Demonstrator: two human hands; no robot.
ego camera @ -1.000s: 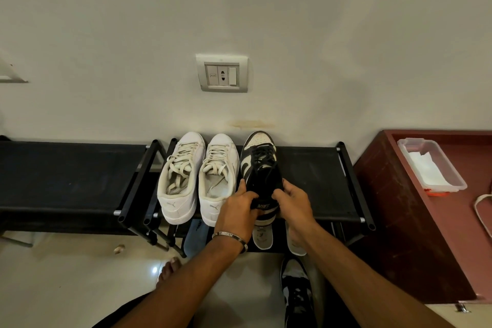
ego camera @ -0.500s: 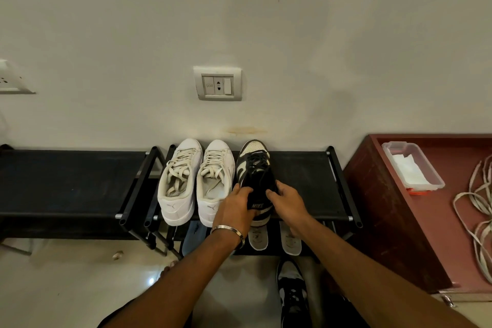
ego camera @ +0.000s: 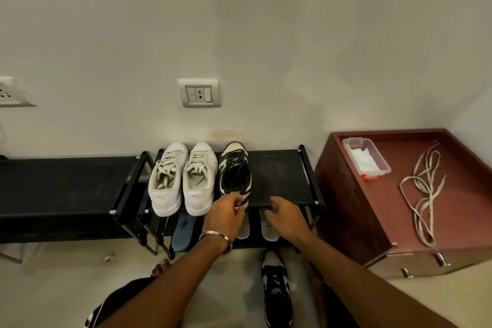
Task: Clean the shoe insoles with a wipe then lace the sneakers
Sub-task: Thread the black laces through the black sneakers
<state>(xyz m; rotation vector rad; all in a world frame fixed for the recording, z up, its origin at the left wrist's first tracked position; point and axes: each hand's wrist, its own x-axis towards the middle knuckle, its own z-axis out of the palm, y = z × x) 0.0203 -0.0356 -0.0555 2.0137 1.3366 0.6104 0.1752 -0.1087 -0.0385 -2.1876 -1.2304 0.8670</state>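
Observation:
A black-and-white sneaker (ego camera: 235, 168) stands on the top shelf of a black shoe rack (ego camera: 282, 176), right of two white sneakers (ego camera: 183, 176). My left hand (ego camera: 226, 214) touches its heel with curled fingers. My right hand (ego camera: 286, 217) hovers free by the rack's front bar, fingers loosely curled, holding nothing. Two pale insoles (ego camera: 269, 225) and a blue insole (ego camera: 182, 231) lie on the lower shelf. A second black-and-white sneaker (ego camera: 275, 290) stands on the floor. Loose off-white laces (ego camera: 423, 189) lie on the red-brown cabinet.
A red-brown cabinet (ego camera: 354, 210) stands right of the rack, with a clear box of white wipes (ego camera: 366, 158) on top. Another black rack (ego camera: 61, 189) stands at the left. A wall socket (ego camera: 199, 92) sits above the shoes. My bare feet are on the pale floor.
My right hand has let go of the black-and-white sneaker and drawn back to the right. The left hand slid back to the heel. The view tilted, revealing more of the cabinet and laces.

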